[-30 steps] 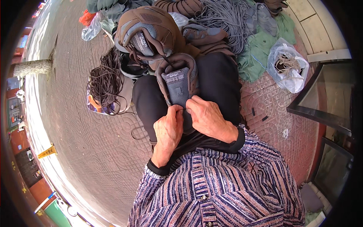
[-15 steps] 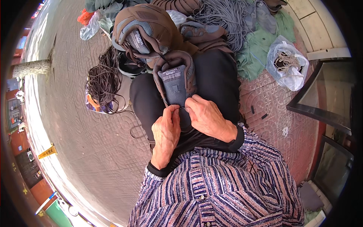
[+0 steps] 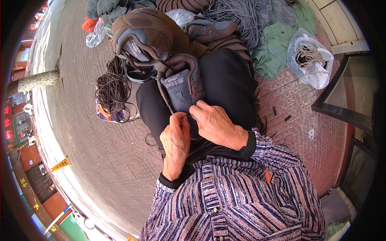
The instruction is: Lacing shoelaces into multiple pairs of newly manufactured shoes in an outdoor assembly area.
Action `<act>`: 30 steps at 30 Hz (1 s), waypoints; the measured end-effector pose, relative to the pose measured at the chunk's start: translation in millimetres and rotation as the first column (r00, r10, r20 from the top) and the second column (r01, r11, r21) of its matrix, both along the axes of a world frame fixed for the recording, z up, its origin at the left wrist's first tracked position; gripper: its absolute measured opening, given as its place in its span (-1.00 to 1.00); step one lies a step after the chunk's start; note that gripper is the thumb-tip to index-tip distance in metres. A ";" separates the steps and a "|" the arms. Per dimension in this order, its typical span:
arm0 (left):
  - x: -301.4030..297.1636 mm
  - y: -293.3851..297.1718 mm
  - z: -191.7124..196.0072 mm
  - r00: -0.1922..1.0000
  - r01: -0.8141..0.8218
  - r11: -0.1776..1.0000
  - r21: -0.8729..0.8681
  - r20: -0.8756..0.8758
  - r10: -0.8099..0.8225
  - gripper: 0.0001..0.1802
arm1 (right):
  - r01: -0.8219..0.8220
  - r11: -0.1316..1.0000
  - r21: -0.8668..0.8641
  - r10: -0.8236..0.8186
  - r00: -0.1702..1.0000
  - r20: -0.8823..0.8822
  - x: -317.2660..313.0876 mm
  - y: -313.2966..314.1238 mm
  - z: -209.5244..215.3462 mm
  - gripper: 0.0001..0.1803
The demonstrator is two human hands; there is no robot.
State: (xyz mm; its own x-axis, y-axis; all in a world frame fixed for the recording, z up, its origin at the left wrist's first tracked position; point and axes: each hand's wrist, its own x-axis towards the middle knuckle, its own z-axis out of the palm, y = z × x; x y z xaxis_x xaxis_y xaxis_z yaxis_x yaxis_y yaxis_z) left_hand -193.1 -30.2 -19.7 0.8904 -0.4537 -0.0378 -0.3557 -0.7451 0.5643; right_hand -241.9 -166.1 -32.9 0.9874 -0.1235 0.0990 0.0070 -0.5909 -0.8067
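Patterned paving (image 3: 116, 160) below; closed fingers (image 3: 198, 111) seemingly pinch the shoe (image 3: 179, 90).

At the centre of the picture, the left hand (image 3: 175, 138) and right hand (image 3: 220, 125) are close together, with only a narrow gap between their fingertips. Just above, the shoe (image 3: 178, 91) blocks the way straight up, and a second shoe (image 3: 146, 32) stands beyond it. The legs (image 3: 233, 82) flank the nearer shoe on both sides. Left of centre, the laces (image 3: 113, 86) are in the way; below them, the paving (image 3: 100, 160) leaves wide room toward lower left. At right, a hand could pass between legs and pane (image 3: 341, 110), below the bag (image 3: 309, 60). The shirt (image 3: 237, 193) fills the lower centre.
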 end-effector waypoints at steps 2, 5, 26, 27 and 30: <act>0.9 4.6 -3.9 1.000 0.019 1.000 -0.024 0.025 -0.019 -0.86 | -0.005 0.999 -0.038 0.006 1.000 0.013 1.3 3.0 2.8 -0.88; 0.8 6.7 -5.9 0.999 0.041 0.997 -0.067 0.036 -0.039 -0.87 | -0.037 0.984 -0.173 0.045 0.998 0.043 1.4 5.0 6.0 -0.80; 5.5 10.4 -4.8 0.998 0.052 0.981 -0.189 -0.035 -0.060 -0.87 | 0.021 0.980 -0.200 -0.004 0.996 0.087 -7.7 3.9 3.9 -0.85; 5.4 10.0 -5.1 0.997 0.046 0.980 -0.193 -0.050 -0.057 -0.87 | 0.022 0.982 -0.189 -0.005 0.996 0.091 -7.4 3.6 3.8 -0.85; 5.7 8.1 -4.4 0.997 0.053 0.978 -0.200 -0.042 -0.062 -0.87 | 0.022 0.985 -0.169 -0.007 0.996 0.090 -6.7 3.0 4.2 -0.85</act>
